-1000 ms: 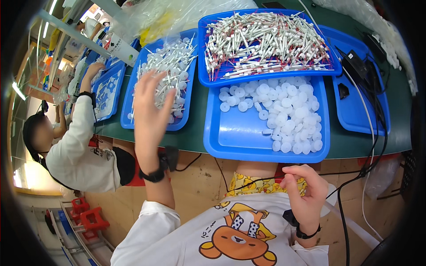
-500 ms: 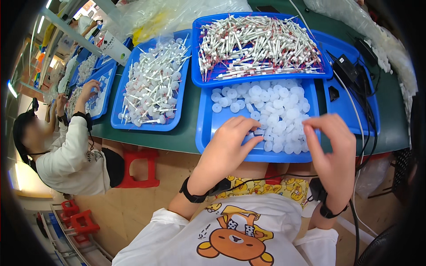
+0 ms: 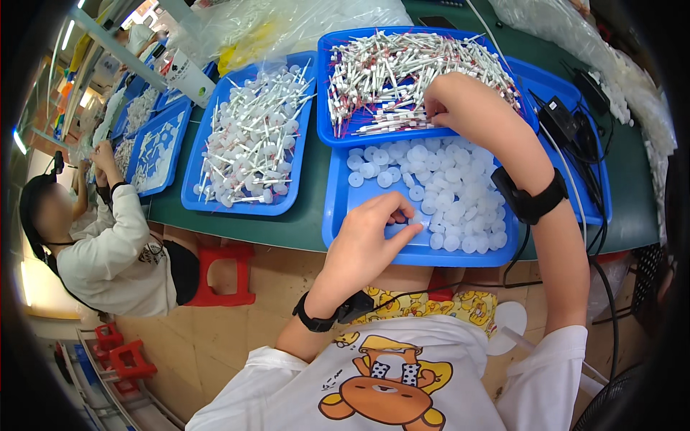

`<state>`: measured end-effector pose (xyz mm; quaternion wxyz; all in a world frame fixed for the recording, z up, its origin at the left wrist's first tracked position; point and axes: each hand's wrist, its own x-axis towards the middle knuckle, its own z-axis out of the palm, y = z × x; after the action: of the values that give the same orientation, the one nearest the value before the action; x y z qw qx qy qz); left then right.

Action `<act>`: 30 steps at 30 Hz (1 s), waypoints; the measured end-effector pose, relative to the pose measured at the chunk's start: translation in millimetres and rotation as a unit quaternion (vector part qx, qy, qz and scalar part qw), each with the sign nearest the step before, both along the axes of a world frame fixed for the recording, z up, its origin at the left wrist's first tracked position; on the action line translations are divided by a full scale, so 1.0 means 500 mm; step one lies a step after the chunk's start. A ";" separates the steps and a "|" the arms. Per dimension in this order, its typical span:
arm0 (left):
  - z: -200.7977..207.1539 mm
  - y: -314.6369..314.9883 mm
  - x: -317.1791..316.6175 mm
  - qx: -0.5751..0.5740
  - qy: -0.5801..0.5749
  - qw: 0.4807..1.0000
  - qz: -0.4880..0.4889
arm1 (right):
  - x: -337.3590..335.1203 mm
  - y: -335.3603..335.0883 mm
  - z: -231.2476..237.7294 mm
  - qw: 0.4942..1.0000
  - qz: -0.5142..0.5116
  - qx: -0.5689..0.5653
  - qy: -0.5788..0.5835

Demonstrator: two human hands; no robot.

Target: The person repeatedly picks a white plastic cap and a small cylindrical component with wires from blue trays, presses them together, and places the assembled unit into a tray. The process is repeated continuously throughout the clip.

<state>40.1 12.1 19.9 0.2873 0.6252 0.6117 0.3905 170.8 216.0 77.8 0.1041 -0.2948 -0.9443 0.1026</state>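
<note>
Over the front blue tray [image 3: 336,233], my left hand [image 3: 366,233] is closed in a pinch, with a small translucent disc [image 3: 415,221] at its fingertips. A heap of similar frosted discs [image 3: 449,183] lies to the right of those fingers. My right hand [image 3: 460,108] reaches across into the upper blue tray [image 3: 334,138], its fingers bent down and closed at the pile of thin white sticks with pink-red wires [image 3: 388,79]. What the right fingertips pinch, if anything, is hidden by the hand.
Left of these, a blue tray [image 3: 192,197] holds white sticks fitted with discs. A right-hand tray bears a black power adapter [image 3: 559,118] and cables. Plastic bags [image 3: 302,29] lie behind. At far left a person [image 3: 108,237] works at another tray [image 3: 162,154].
My right hand has moved from above the discs up and left into the tray of white sticks. My left hand stays pinched over the front tray.
</note>
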 end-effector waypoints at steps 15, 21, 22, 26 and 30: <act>0.017 -0.028 -0.016 0.040 -0.277 0.958 0.064 | 0.077 -0.208 0.050 0.951 0.040 0.038 0.305; 0.045 -0.094 -0.007 0.014 -0.514 0.857 -0.007 | 0.147 -0.339 0.014 0.939 0.020 -0.060 0.339; 0.041 -0.098 -0.007 0.010 -0.529 0.848 -0.028 | 0.153 -0.345 0.010 0.938 0.017 -0.053 0.342; 0.038 -0.107 -0.003 -0.007 -0.566 0.821 -0.078 | 0.163 -0.346 -0.006 0.941 0.012 -0.029 0.338; 0.039 -0.105 0.002 -0.013 -0.563 0.820 -0.103 | 0.170 -0.346 -0.010 0.945 0.005 -0.006 0.326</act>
<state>41.3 -40.5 39.4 0.6285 0.3521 0.2803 0.6344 255.6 43.0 73.0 0.4038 -0.2417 -0.8597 0.1988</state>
